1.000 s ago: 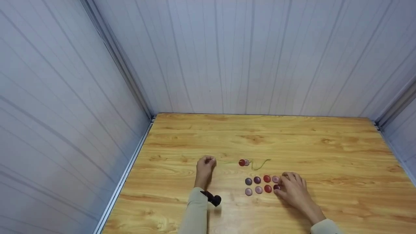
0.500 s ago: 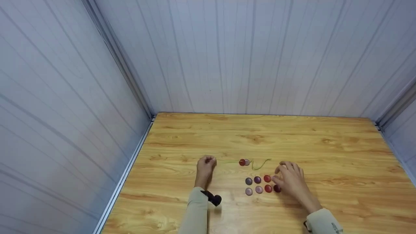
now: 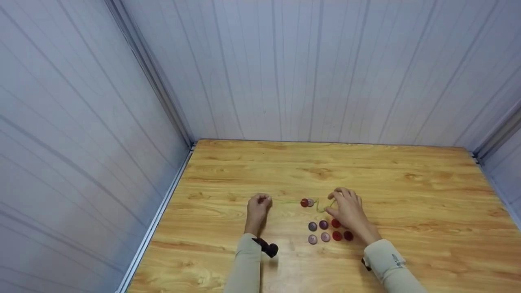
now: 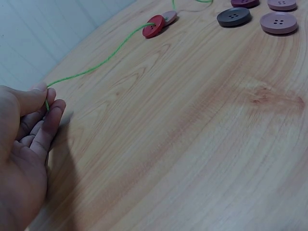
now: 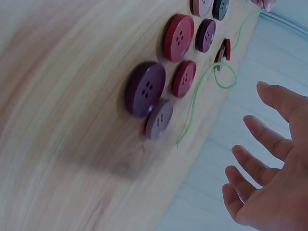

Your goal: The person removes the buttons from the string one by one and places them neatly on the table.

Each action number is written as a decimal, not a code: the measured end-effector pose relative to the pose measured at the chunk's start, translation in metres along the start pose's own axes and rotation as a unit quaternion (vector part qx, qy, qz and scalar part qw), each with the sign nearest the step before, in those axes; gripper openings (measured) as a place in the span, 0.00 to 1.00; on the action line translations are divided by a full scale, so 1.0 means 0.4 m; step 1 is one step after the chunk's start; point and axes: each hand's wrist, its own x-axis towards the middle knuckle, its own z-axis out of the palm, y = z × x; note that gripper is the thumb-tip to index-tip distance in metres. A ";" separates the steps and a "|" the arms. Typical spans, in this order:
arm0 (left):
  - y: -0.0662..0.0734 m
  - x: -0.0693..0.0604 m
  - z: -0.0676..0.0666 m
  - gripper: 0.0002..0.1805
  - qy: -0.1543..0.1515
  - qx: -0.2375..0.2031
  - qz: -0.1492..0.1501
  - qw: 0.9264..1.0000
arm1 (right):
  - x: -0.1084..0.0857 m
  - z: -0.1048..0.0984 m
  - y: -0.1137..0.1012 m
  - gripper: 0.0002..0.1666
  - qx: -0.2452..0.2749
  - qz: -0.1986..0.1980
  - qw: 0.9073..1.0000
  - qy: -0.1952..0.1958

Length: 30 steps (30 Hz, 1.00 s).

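Observation:
My left hand pinches one end of a green string between thumb and fingertips. The string runs right through a red button and a pink button that lean together on the table, then curls to a loose end. Over that loose end reaches my right hand; its fingers are spread and hold nothing in the right wrist view. Below it sit loose buttons in two rows, among them a dark purple button touching a pinkish one, which the right hand hides in the head view.
More loose buttons lie on the wooden table: a grey button, a purple button, red ones and pink ones. A black wrist camera juts from the left sleeve. White panel walls stand behind and at the sides.
My right hand has moved up and left, from the buttons at the rows' right end to the string's loose end. The left hand keeps its place and its pinch on the string.

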 end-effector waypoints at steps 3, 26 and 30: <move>0.002 0.000 -0.001 0.06 -0.003 -0.009 -0.003 1.000 | 0.015 0.017 -0.003 0.21 0.010 0.000 1.000 -0.004; -0.007 0.001 -0.004 0.08 -0.014 -0.029 -0.012 0.999 | 0.085 0.107 -0.028 0.15 -0.005 -0.007 0.999 -0.035; -0.007 0.004 -0.003 0.07 -0.010 -0.015 -0.009 1.000 | 0.088 0.117 -0.032 0.14 -0.018 -0.024 0.999 -0.032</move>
